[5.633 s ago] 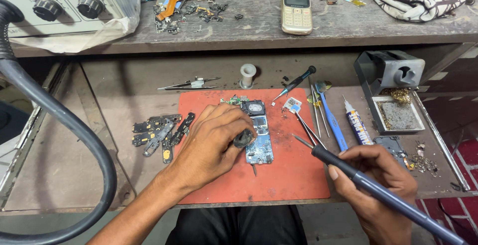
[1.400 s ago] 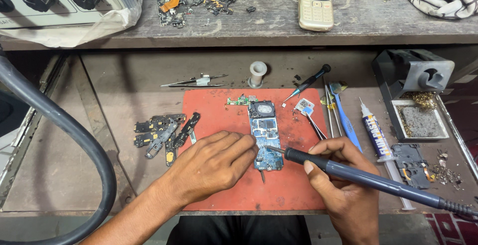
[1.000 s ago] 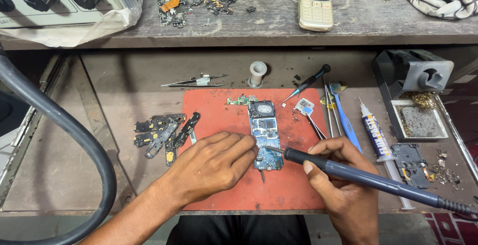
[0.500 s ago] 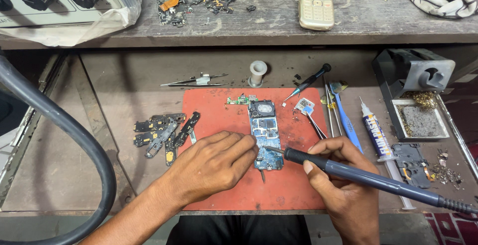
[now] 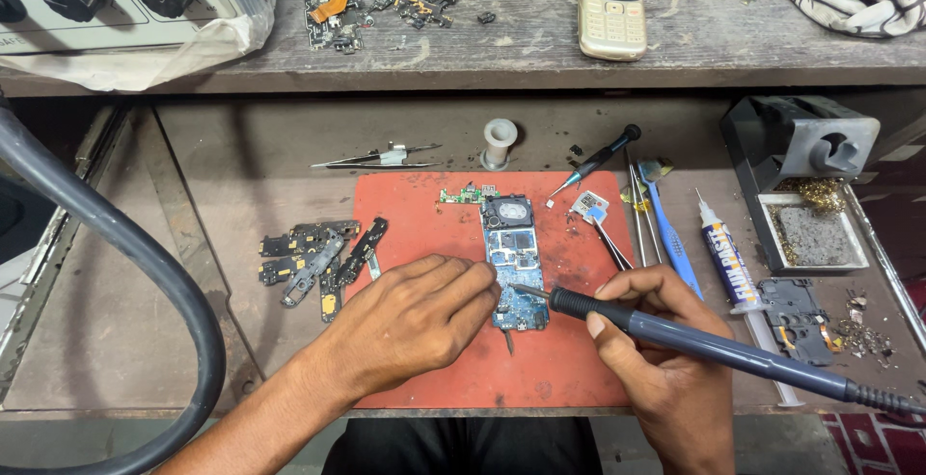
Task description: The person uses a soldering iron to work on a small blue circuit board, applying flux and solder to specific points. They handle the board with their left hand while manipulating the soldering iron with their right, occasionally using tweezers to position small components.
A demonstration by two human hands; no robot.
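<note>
Fingers [image 5: 632, 287] of the right hand [image 5: 666, 359] are clamped round a blue soldering iron [image 5: 714, 348], its tip touching the phone circuit board [image 5: 514, 263] (mid red mat [image 5: 434, 359]). Left hand [image 5: 410, 321], at nine o'clock of the board, presses its fingertips [image 5: 482, 277] together on the board's edge. Screwdriver [image 5: 593, 162] and tweezers [image 5: 612, 244] lie at two o'clock, black phone parts [image 5: 313, 258] at nine o'clock on the tabletop [image 5: 212, 205].

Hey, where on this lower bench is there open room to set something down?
Bare wood lies left of the black phone parts, toward the thick black hose, and behind the red rubber mat beside the steel tweezers. The mat's near edge is free too. Right of the blue circuit board, tools, the white syringe tube and the grey stand crowd it.
</note>
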